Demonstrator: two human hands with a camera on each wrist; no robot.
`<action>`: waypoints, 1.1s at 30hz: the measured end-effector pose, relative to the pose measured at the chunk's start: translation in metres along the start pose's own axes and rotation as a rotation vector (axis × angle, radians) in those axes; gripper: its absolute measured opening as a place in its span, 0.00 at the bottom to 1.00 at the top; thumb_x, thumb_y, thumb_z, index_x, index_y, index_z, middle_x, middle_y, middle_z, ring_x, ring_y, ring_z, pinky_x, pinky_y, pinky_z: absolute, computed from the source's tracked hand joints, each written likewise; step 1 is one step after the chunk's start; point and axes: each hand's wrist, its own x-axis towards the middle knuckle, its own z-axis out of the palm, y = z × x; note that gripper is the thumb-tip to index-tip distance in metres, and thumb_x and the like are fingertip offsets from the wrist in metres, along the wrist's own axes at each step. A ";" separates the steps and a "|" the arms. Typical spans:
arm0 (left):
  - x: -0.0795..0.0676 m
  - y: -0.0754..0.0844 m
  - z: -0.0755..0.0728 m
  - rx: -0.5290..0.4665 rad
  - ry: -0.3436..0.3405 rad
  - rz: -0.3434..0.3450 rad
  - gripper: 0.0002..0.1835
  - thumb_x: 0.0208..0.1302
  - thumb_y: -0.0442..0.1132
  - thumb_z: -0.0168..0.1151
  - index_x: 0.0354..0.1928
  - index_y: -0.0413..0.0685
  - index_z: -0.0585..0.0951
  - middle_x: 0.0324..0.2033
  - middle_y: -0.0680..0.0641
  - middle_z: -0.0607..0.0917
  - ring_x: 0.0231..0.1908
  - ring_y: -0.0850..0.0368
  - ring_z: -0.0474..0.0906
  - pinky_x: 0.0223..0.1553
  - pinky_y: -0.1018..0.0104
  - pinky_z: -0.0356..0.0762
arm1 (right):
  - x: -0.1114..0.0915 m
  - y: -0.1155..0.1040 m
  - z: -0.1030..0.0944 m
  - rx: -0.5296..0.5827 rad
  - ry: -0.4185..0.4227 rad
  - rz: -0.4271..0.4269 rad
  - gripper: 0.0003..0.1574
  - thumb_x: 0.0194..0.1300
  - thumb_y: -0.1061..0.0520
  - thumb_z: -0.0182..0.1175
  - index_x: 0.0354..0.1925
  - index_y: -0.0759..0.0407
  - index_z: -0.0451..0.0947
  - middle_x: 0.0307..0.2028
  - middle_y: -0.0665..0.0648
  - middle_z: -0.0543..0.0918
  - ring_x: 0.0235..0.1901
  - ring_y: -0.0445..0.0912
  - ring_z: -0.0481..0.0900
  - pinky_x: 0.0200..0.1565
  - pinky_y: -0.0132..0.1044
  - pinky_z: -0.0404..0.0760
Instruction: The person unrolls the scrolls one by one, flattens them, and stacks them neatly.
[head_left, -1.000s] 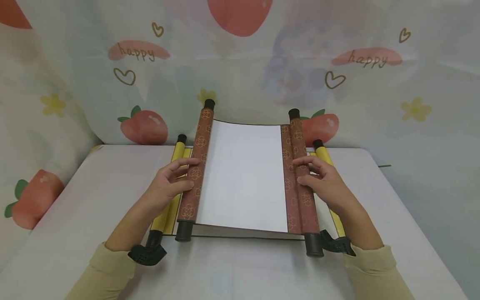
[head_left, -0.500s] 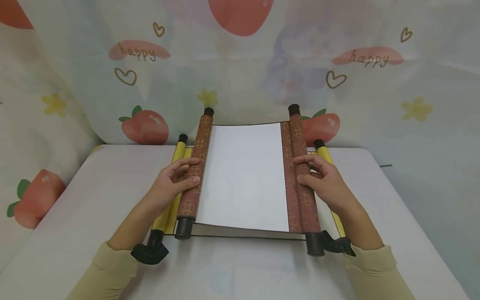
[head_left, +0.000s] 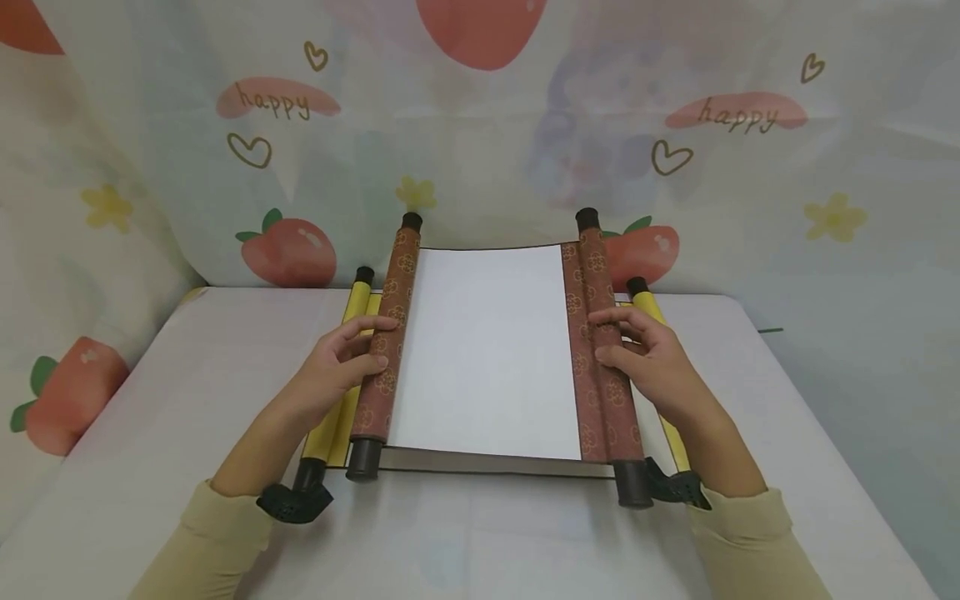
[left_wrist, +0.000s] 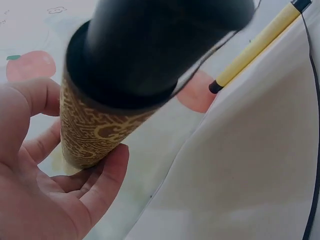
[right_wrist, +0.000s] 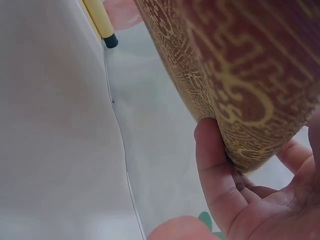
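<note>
A hanging scroll with red-brown, gold-patterned rollers (head_left: 609, 392) is partly unrolled, its blank white sheet (head_left: 483, 350) showing between them. My left hand (head_left: 341, 358) grips the left roller (head_left: 387, 358), thumb and fingers curled round it. In the left wrist view that roller's black end knob (left_wrist: 160, 45) looms close. My right hand (head_left: 652, 354) holds the right roller the same way; the right wrist view shows fingers (right_wrist: 212, 165) curled under its patterned cover. Beneath lies a second scroll with yellow rollers (head_left: 322, 433), mostly covered by the first.
The white tabletop (head_left: 465, 542) extends in front and to both sides. A patterned cloth backdrop (head_left: 480, 150) with peaches and "happy" lettering stands right behind the table. Black wrist straps (head_left: 295, 503) sit close by the lower roller ends.
The left roller has shifted slightly left and its top has dipped, while the right roller's top has risen a little. The white sheet shows marginally wider. Both hands keep their hold.
</note>
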 end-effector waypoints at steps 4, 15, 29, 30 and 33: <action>0.000 0.001 -0.001 0.001 -0.003 -0.006 0.24 0.71 0.34 0.55 0.67 0.51 0.70 0.66 0.38 0.68 0.60 0.41 0.70 0.51 0.56 0.78 | 0.001 0.000 0.000 0.001 -0.001 -0.009 0.23 0.70 0.63 0.56 0.63 0.60 0.70 0.63 0.61 0.68 0.50 0.49 0.78 0.42 0.35 0.81; 0.001 -0.001 0.000 0.000 0.021 -0.026 0.25 0.69 0.45 0.64 0.66 0.56 0.72 0.64 0.40 0.70 0.58 0.42 0.72 0.49 0.55 0.80 | 0.001 0.000 0.000 0.001 0.002 -0.006 0.23 0.70 0.63 0.56 0.62 0.60 0.70 0.64 0.61 0.67 0.49 0.48 0.78 0.42 0.34 0.81; 0.002 0.000 -0.006 0.055 -0.017 0.047 0.22 0.69 0.38 0.62 0.64 0.49 0.72 0.62 0.39 0.72 0.54 0.44 0.72 0.46 0.61 0.81 | 0.001 -0.005 -0.002 -0.007 -0.004 0.039 0.24 0.70 0.61 0.58 0.63 0.57 0.70 0.68 0.59 0.63 0.53 0.50 0.76 0.44 0.34 0.81; 0.001 0.000 -0.006 0.063 -0.017 0.053 0.21 0.70 0.38 0.61 0.63 0.49 0.73 0.62 0.40 0.72 0.54 0.44 0.71 0.47 0.62 0.80 | 0.000 -0.005 -0.002 -0.006 -0.005 0.041 0.24 0.70 0.61 0.58 0.63 0.57 0.70 0.68 0.58 0.63 0.53 0.50 0.76 0.44 0.34 0.80; 0.001 -0.002 -0.009 0.085 -0.016 0.067 0.19 0.70 0.37 0.60 0.61 0.49 0.74 0.61 0.43 0.72 0.54 0.44 0.70 0.47 0.62 0.79 | 0.000 -0.004 -0.002 -0.005 -0.006 0.038 0.24 0.70 0.61 0.58 0.62 0.57 0.70 0.67 0.58 0.64 0.52 0.50 0.77 0.44 0.34 0.80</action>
